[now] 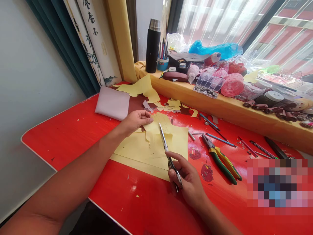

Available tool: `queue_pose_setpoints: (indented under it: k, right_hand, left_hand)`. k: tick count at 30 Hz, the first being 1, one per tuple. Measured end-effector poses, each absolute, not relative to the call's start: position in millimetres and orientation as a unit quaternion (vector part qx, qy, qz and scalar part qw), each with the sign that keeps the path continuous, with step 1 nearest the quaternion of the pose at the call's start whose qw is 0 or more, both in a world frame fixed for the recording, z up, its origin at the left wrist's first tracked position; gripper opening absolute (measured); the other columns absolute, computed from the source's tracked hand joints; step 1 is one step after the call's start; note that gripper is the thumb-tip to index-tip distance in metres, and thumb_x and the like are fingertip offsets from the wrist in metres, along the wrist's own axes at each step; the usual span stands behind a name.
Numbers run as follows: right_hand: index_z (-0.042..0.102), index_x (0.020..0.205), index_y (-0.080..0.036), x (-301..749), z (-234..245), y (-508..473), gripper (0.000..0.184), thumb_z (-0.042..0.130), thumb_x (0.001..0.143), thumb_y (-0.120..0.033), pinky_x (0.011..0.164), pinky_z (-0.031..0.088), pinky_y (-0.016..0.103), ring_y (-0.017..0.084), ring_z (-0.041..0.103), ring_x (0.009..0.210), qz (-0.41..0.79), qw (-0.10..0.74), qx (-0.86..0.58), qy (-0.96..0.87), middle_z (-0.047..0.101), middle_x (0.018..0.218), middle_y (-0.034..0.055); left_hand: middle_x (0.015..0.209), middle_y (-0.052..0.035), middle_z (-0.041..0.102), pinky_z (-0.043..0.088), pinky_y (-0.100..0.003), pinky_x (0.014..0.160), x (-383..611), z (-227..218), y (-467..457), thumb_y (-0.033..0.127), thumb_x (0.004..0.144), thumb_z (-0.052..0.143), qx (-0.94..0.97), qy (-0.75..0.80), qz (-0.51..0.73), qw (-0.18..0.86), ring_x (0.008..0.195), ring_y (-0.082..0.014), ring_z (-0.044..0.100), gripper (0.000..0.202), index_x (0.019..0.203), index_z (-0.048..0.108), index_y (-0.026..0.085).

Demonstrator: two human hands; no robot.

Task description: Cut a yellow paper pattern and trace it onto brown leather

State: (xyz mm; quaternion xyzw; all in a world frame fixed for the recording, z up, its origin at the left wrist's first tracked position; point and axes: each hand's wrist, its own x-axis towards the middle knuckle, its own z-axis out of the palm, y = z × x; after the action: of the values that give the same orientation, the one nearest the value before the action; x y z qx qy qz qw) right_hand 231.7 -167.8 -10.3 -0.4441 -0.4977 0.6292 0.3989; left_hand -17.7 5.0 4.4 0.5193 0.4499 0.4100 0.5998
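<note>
Left hand (135,122): open, fingers extended and lying together, fingertips at the ragged upper edge of a pale yellow paper sheet (153,148). Right hand (187,179): curled closed around the handles of slim steel scissors (164,140), blades lying over the sheet. The sheet rests on a glossy red tabletop (61,140) flecked with paper scraps. Nearby items: a folded mauve square of card (112,103) beyond the left hand; a narrow metal ruler (162,108) past the sheet; pliers with green-and-yellow handles (221,161) just right of the right hand; thin blue-shafted tools (217,139) beyond the pliers. Along a yellow-draped window ledge (195,98): a black vacuum flask (153,45), a blue cup of brushes (163,64), a clear compartmented plastic box (210,82), a coil of pink ribbon (232,85).
</note>
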Motion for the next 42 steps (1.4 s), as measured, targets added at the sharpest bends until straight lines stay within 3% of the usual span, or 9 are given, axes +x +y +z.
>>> queue_pose_setpoints:
  k: [20,42]
  right_hand:
    - [0.067,0.137,-0.026,231.6,-8.8,-168.0,0.054,0.075,0.095,-0.06,0.037,0.046,0.02,0.008,0.049,0.04,0.629,0.398,-0.451,-0.493,0.044,0.068,-0.0101]
    - [0.067,0.138,-0.026,231.2,-7.8,-168.8,0.056,0.074,0.095,-0.06,0.038,0.047,0.021,0.008,0.042,0.042,0.634,0.396,-0.449,-0.49,0.041,0.069,-0.0095]
  left_hand:
    - [0.066,0.0021,0.066,0.043,-0.021,0.044,-15.7,8.9,3.9,0.042,0.066,0.096,0.519,0.457,0.403,0.6,0.054,-0.0111,0.059,0.044,0.086,0.065,0.018]
    - [0.068,0.0012,0.066,0.043,-0.021,0.045,-16.4,8.6,3.4,0.043,0.067,0.096,0.522,0.459,0.4,0.597,0.057,-0.0118,0.059,0.044,0.085,0.065,0.018]
